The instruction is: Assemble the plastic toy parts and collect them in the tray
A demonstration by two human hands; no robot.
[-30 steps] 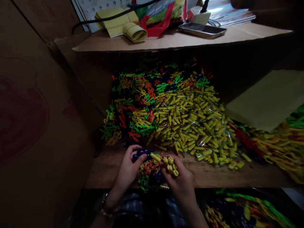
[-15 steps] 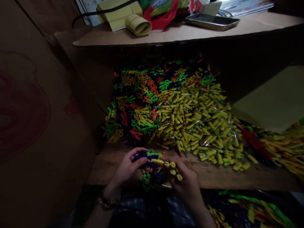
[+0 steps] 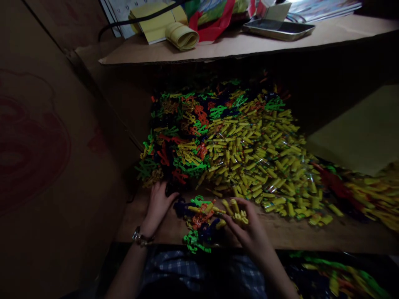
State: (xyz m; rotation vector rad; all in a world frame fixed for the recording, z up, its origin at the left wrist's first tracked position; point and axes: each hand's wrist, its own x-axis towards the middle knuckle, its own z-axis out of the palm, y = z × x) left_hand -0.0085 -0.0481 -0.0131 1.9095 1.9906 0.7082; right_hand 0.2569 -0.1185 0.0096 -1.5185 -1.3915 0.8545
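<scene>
Having released blue pieces [image 3: 181,208], the freed left hand [image 3: 157,207] spreads at the pile [image 3: 188,157] ahead; the right hand [image 3: 251,228] grips tubes [image 3: 240,217].

A workshop — its bench [image 3: 280,234] holds heaped parts [image 3: 262,162].

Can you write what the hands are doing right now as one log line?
left hand: open at near edge of multicoloured pile; right hand: holding yellow pieces; between hands: small multicoloured heap on wooden surface
</scene>
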